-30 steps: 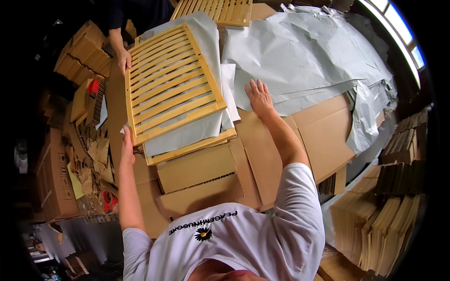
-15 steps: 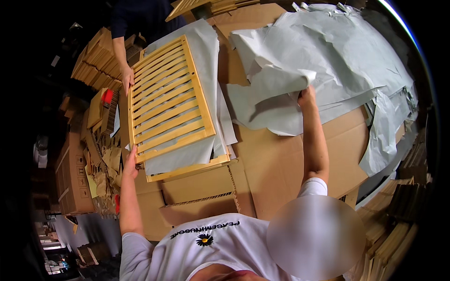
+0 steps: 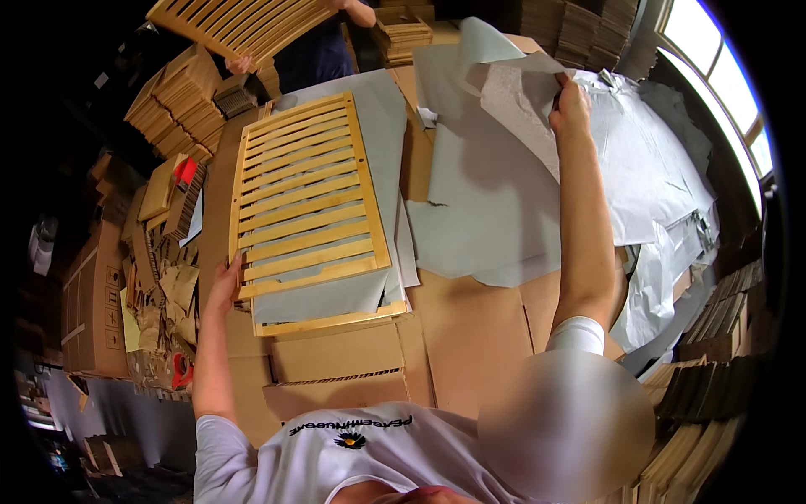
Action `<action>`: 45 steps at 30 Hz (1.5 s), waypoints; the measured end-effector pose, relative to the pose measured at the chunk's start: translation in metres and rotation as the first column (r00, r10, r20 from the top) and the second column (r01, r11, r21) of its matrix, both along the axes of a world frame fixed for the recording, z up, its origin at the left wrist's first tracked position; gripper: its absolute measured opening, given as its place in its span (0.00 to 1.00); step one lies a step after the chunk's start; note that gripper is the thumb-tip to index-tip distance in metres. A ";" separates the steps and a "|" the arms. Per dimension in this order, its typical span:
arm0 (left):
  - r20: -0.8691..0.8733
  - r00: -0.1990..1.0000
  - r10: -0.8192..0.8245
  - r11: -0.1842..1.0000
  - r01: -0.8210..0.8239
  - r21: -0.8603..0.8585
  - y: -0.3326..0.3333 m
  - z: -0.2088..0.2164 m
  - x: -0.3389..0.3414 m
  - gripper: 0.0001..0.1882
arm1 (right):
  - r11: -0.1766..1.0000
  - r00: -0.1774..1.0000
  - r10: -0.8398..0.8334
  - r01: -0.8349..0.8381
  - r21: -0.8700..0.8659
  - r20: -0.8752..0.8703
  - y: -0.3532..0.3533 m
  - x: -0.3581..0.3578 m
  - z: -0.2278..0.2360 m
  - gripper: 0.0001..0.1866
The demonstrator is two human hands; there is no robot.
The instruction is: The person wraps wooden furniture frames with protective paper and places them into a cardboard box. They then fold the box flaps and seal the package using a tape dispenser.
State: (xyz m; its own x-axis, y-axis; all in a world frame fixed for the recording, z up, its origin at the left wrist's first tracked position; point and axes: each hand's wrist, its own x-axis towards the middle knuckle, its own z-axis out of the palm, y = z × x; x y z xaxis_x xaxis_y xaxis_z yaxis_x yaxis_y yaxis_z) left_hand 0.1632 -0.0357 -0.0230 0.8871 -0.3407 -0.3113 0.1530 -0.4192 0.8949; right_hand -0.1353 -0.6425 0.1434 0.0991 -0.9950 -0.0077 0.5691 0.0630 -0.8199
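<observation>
While the left hand [image 3: 223,287] steadies the work at 9 o'clock, the right hand [image 3: 571,105] controls the grey sheet [image 3: 487,193] between 1 and 2 o'clock. The slatted wooden frame [image 3: 304,212] lies at 10 o'clock on a grey liner [image 3: 384,109], and the end rail of a lower frame [image 3: 332,324] projects at its near end. The left hand rests against the near-left corner of the upper frame; whether its fingers hook beneath the rail cannot be determined. The right hand pinches the lifted edge of the sheet, which curls upward at 12 to 1 o'clock. For good results, apply light, steady pressure at the rail so that the stacked parts stay aligned. Draw the sheet evenly from its edge; a sharp pull would probably extend the small dark tear visible near its left side. Flat cardboard [image 3: 470,328] covers the work surface, its seams visible at 5 to 6 o'clock. A pile of crumpled grey sheets [image 3: 646,160] occupies 2 o'clock, with a bright window [image 3: 693,34] beyond. At 11 o'clock, a co-worker holds a second slatted frame [image 3: 243,25] by its edges. Bundled cardboard [image 3: 172,101] stands at 10 o'clock, cardboard scraps [image 3: 172,290] lie at 9 o'clock, and further stacks [image 3: 697,437] stand at 4 o'clock.
</observation>
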 end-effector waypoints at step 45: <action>0.362 0.931 0.038 0.834 0.170 -0.525 -0.159 0.080 0.026 0.21 | -0.110 0.638 -0.369 -0.752 -0.650 -0.676 0.315 0.041 -0.102 0.26</action>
State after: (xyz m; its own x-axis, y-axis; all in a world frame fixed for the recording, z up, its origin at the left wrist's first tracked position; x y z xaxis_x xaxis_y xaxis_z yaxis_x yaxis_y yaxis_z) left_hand 0.1888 -0.1949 0.0571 0.8687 -0.4214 0.2604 -0.2170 0.1487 0.9648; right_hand -0.0940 -0.3280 0.0414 0.8102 0.0659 0.5825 0.1800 -0.9736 -0.1402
